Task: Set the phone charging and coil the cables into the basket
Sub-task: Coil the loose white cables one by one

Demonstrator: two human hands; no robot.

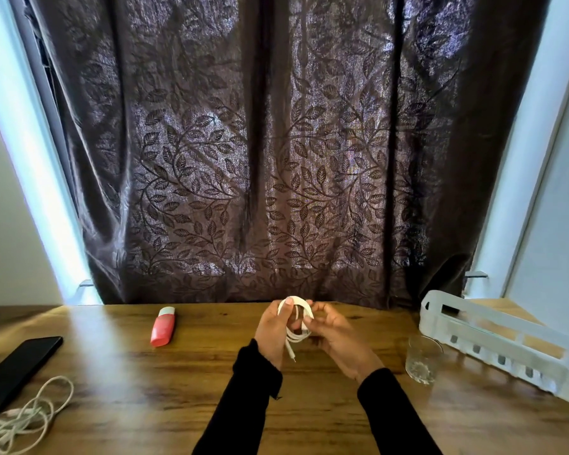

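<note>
White cable (297,323), wound into a small coil of several loops, is held upright between two hands above the middle of a wooden table (191,382). On the left hand (273,330), the thumb and curled fingers wrap the left side of the coil, with one fingertip (288,301) showing at the top of the loops. On the right hand (337,336), the fingers are bent and pinch the right side of the coil near its top. One short end of the cable hangs down from the coil between the wrists, ending in a small plug. Both arms wear black sleeves (243,402) that reach to the wrists.

Outward from the hands, a clear drinking glass (422,359) stands on the table just right of the right wrist. Beyond it, at the table's right edge, lies a long white plastic basket (506,343) with slotted sides, set at an angle. To the left of the hands, a red and white oblong object (163,327) lies flat on the wood; what it is cannot be told. At the far left edge a black phone (20,366) lies face up, and near it, at the lower left corner, sits a second cable (23,418), off-white and in a loose tangle. Behind the table hangs a dark brown curtain (276,142) patterned with leaves and vines, with bright daylight showing down both of its sides.
</note>
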